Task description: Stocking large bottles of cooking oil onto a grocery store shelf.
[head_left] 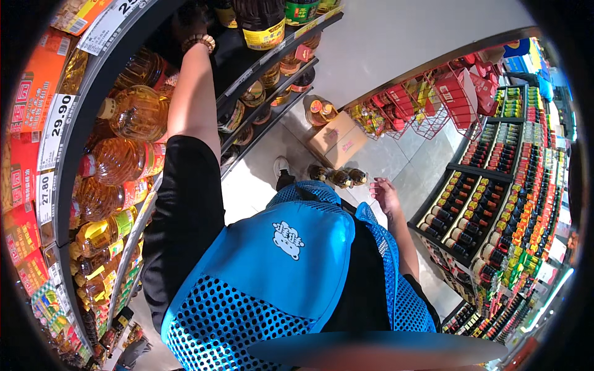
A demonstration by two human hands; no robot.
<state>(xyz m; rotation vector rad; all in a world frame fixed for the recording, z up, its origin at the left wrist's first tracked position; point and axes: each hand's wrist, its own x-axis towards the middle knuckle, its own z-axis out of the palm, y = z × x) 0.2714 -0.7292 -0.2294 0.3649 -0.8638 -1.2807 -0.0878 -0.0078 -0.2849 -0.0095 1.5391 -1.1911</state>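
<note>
My left hand (189,22) reaches deep into a dark shelf (227,62) at the top left, with a beaded bracelet (198,42) on the wrist. Shadow hides its fingers, so what they touch cannot be made out. To its right on the same shelf stands a large dark oil bottle (260,23) with a yellow label; a green-labelled bottle (300,11) is beyond it. My right hand (385,195) hangs over the floor, fingers apart and holding nothing. Several dark bottles (341,178) with pale caps stand on the tiles to its left, by a cardboard carton (338,139).
Large golden oil bottles (139,113) fill the shelving at left, behind price strips (58,134). Orange-capped bottles (320,111) stand beside the carton. Red wire baskets (424,104) of packets line the far side. Racks of sauce bottles (473,204) rise at right.
</note>
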